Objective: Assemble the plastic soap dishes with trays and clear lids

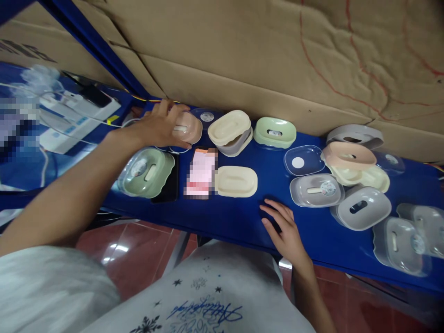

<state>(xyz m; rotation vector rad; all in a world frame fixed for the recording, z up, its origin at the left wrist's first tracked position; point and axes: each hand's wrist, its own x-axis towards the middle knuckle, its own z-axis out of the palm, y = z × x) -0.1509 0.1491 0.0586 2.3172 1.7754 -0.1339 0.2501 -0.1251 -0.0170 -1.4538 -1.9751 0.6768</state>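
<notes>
At the back left of the blue table, my left hand (163, 122) reaches over a pink soap box (192, 125), its fingers and thumb gripping the sides. My right hand (282, 226) rests near the table's front edge with its fingers apart and nothing in it. Ahead and left of that hand lies a cream soap tray (237, 181). Nearer my left forearm stands a green soap box (147, 172) under a clear lid. Behind the phone (201, 173), a cream tray (229, 127) leans on a grey piece. A green base (275, 132) sits beside them.
To the right are a clear lid (304, 160), a pink base (348, 155), a grey lidded box (316, 190), a grey base (362, 208) and more lidded boxes (398, 245). A power strip (79, 122) with cables lies far left. Cardboard (243, 60) lines the back.
</notes>
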